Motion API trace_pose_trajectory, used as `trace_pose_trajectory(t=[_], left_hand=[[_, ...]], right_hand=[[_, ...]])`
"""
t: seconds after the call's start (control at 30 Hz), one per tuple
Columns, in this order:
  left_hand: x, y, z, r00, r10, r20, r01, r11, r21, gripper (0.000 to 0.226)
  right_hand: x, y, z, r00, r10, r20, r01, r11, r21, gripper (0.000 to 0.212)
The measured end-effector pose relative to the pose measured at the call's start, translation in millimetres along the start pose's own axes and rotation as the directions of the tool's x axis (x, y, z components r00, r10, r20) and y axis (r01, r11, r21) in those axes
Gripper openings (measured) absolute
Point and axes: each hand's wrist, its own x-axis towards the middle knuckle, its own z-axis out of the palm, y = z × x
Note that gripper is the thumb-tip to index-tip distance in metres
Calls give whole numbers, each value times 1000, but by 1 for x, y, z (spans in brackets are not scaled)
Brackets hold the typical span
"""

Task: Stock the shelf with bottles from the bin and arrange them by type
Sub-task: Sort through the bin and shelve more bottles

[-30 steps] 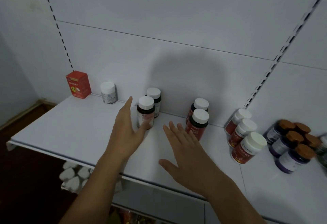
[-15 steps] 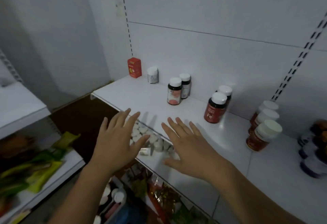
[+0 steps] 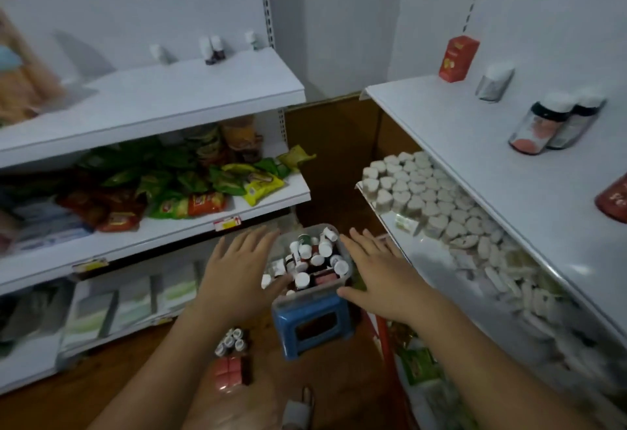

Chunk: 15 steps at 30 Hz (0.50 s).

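Bottles (image 3: 307, 256) in the bin (image 3: 310, 295) are flanked by left hand (image 3: 234, 271) and right hand (image 3: 381, 277), fingers spread and empty, presumably for picking.

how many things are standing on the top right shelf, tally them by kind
red box: 1
small white-capped jar: 1
dark bottles with white caps: 2
red bottle, cut off at the frame edge: 1
total: 5 in view

bin (image 3: 342, 285) on stool (image 3: 314, 327) | bottles (image 3: 310, 258) in bin | shelf (image 3: 502, 171) right of bin
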Motion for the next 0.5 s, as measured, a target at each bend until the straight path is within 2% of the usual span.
trace_pose_trajectory(t=[0.13, 0.27, 0.4, 0.5], left_hand=[[1, -34, 31, 994, -73, 88, 79, 994, -77, 86], [24, -57, 77, 974, -113, 198, 155, 965, -212, 83], [78, -75, 138, 933, -109, 344, 246, 890, -384, 77], [138, -82, 191, 918, -86, 387, 276, 839, -468, 69]], right_hand=[[36, -2, 32, 994, 81, 67, -86, 994, 73, 98], [78, 1, 63, 966, 215, 143, -243, 946, 215, 88], [137, 12, 106, 915, 357, 188, -404, 824, 397, 79], [186, 22, 135, 865, 457, 206, -490, 682, 543, 54]])
